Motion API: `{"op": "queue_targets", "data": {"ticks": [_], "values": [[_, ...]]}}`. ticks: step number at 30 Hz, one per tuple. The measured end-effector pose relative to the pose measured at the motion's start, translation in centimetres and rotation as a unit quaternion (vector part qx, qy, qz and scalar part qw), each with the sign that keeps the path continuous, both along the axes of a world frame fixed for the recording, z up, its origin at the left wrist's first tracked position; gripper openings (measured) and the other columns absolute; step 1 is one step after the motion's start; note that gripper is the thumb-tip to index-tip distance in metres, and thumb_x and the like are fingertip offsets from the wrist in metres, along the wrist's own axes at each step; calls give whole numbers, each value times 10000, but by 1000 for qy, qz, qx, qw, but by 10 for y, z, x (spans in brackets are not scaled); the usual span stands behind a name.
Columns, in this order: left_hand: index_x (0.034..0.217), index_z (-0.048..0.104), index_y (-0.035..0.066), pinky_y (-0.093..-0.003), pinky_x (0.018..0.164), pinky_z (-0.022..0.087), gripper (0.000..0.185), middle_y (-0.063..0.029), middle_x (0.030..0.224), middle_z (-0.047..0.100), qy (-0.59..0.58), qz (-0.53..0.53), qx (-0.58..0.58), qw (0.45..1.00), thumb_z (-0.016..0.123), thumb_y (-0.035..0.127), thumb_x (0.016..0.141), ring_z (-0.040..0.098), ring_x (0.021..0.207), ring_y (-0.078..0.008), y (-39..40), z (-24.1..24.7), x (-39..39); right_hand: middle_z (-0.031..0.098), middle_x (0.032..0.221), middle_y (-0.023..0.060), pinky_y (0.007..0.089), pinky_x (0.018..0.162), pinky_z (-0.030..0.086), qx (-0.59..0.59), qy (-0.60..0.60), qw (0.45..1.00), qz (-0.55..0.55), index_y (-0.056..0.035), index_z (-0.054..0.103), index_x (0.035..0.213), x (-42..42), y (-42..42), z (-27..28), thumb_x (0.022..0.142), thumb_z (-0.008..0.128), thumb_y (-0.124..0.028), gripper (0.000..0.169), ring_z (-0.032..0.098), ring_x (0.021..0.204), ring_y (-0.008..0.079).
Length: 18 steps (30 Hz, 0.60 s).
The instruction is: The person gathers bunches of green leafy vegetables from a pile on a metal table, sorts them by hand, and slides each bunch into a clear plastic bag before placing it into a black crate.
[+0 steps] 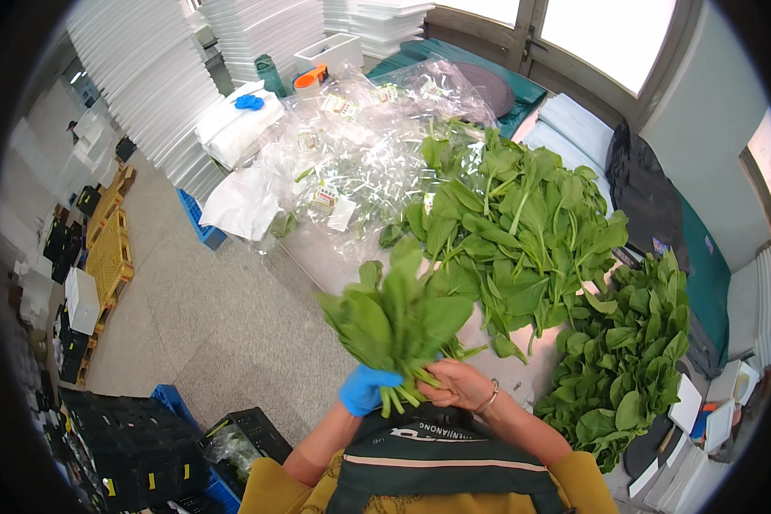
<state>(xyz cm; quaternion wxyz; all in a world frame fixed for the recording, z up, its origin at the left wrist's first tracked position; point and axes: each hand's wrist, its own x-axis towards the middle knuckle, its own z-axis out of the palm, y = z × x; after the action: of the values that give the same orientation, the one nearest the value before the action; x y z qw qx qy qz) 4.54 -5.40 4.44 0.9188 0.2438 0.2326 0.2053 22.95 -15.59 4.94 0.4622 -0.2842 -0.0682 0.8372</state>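
My left hand [367, 389], in a blue glove, is closed around the stems of a bunch of leafy greens [392, 315], its leaves pointing away from me. My bare right hand [451, 384], with a bracelet at the wrist, has its fingers on the stem ends at the bunch's right side. Beyond my hands a large loose pile of the same greens [520, 225] lies on the table [334, 263]. Another dense heap of greens [623, 360] stands at the right. Clear plastic bags [372, 154] with printed labels are spread over the table's far left part.
Stacked white foam trays or lids [141, 83] rise at the back left. A tape dispenser [311, 78], a green bottle [268, 76] and a blue glove [249, 102] are at the table's far side. Black crates [135, 443] stand at lower left, yellow pallets [110, 250] farther off.
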Motion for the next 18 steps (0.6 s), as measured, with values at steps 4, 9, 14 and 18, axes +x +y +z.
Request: {"op": "queue_targets", "data": {"ticks": [4,9,14,18], "values": [[1272,471,-44,-551,1021,401,556,-168,1209,577,-158,62,-18,985,596,83,745,550,1151,-336,32,-1,-24,624,837,113,257,426,380,71,-456,884,-81,-20,563,1010,26,9,13,884,605,-330,338,552,520,170],[1209,491,-24,-528,1020,414,484,-133,1118,591,-115,178,-2,977,613,165,780,605,1054,-279,54,-10,-53,601,902,163,415,645,507,215,-847,479,-76,-1,565,993,41,1,-42,684,780,-341,507,610,689,315],[1294,446,-37,-519,974,447,577,-168,1182,576,-78,151,-1,985,608,185,786,603,1038,-306,45,-18,-55,603,913,188,461,686,496,86,-865,490,70,-20,532,853,18,1,-57,721,737,-305,375,616,804,383],[1363,373,-27,-508,939,475,664,-208,1265,524,-88,128,3,988,610,175,776,606,1021,-311,41,-20,-50,590,728,147,433,587,465,127,-839,527,-42,-13,526,806,60,-7,-83,837,650,-254,273,610,681,309]]}}
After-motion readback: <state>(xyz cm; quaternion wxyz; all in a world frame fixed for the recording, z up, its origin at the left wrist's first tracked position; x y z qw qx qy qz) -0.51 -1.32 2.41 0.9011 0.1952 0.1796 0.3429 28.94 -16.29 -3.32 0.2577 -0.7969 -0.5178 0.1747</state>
